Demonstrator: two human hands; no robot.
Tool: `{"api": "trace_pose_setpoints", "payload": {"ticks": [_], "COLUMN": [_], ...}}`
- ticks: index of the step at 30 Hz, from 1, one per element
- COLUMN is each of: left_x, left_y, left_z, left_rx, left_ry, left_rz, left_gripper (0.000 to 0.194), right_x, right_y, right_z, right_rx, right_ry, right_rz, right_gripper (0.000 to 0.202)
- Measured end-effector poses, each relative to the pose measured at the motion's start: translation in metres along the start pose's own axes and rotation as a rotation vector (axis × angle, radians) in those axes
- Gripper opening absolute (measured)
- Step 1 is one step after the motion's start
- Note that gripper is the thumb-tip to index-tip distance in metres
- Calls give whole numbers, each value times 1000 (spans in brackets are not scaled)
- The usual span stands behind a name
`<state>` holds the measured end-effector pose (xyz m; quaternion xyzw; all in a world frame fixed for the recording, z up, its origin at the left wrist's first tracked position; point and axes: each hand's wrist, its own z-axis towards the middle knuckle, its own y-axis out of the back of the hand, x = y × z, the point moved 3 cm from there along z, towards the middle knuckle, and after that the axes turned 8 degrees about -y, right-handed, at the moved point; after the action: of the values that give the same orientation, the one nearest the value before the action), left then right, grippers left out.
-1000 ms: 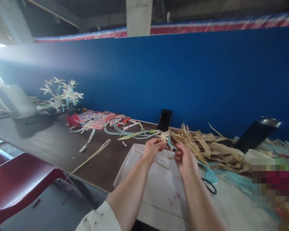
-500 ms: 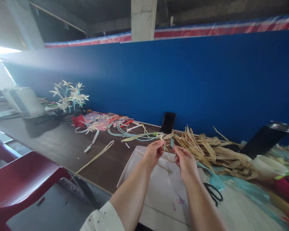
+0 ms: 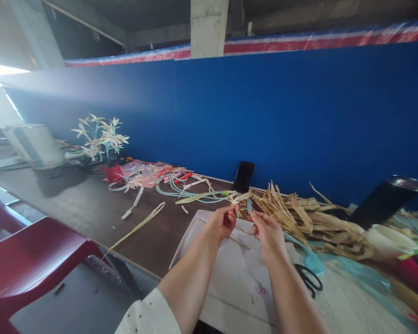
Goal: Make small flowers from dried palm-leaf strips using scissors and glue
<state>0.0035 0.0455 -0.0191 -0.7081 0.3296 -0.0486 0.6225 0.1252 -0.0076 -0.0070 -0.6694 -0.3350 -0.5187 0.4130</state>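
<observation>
My left hand [image 3: 224, 221] is closed in a pinch on a small pale flower [image 3: 234, 200] that looks made of dried husk; its petals stick up past the fingertips. Close by on the right, my right hand [image 3: 265, 227] has thumb and forefinger pressed together. A narrow light-blue strip [image 3: 250, 204] shows just beyond those fingertips; I cannot tell whether they hold it. Both hands are above a white box lid or board [image 3: 230, 278] with purple handwriting. Thin dry stalks [image 3: 239, 242] lie on it beneath the hands.
Dried husks [image 3: 310, 218] are heaped at the right, before a dark flask [image 3: 386, 199] and white bowl [image 3: 390, 241]. Black scissors [image 3: 308, 280] lie near my right forearm. A phone [image 3: 244, 176] leans on the blue partition [image 3: 299, 111]. Husk flowers [image 3: 107, 139] stand in a red pot [image 3: 114, 174].
My right fingertips have shifted slightly left, nearer the left hand. The flower in my left hand has turned, so more of its petals show.
</observation>
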Motion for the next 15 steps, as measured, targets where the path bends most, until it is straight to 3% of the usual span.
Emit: {"api": "trace_pose_setpoints", "payload": {"ticks": [7,10,15], "left_x": [1,1,1], "left_y": [-4,-5,-8], "left_z": [-3,-5,-5], "left_rx": [-3,1,139], "left_ry": [71,12,-141], "left_rz": [-38,30,176], "left_gripper": [10,9,15], "right_x": [4,4,2], "right_y": [0,2,6], "right_z": [-4,-3,-3], "right_rx": [-24,-50,-168], "right_ry": [6,15,54], "right_rz": [15,16,47], "right_gripper": [32,30,29]}}
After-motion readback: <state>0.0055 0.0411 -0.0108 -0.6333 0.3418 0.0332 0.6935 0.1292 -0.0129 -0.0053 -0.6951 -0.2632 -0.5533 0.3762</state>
